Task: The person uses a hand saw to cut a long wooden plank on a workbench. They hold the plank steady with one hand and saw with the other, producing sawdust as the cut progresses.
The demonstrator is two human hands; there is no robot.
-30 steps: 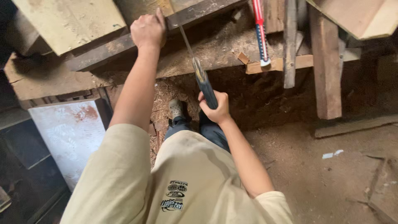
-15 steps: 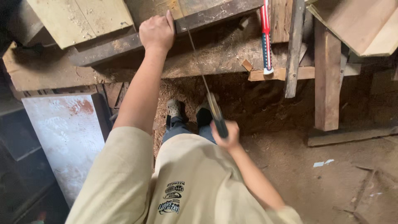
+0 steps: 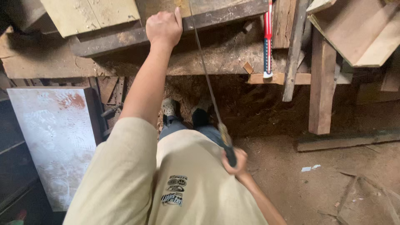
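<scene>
My left hand [image 3: 163, 27] presses down on a dark wooden plank [image 3: 125, 37] lying across a sawdust-covered workbench [image 3: 225, 54]. My right hand [image 3: 234, 163] grips the dark handle of a hand saw [image 3: 208, 83], pulled back close to my body. The thin blade runs up and away from the handle and meets the plank just right of my left hand. A pale green board [image 3: 89, 14] lies behind the plank at the upper left.
A red and white tool [image 3: 267, 39] rests upright on the bench edge. Loose timber pieces [image 3: 323, 79] and boards [image 3: 358, 33] lean at the right. A white rusty panel [image 3: 56, 137] stands at the left. My shoes [image 3: 171, 108] stand on the sawdust-strewn dirt floor.
My right hand has drawn the saw back toward my body, so more blade shows between handle and plank. My left hand stays on the plank.
</scene>
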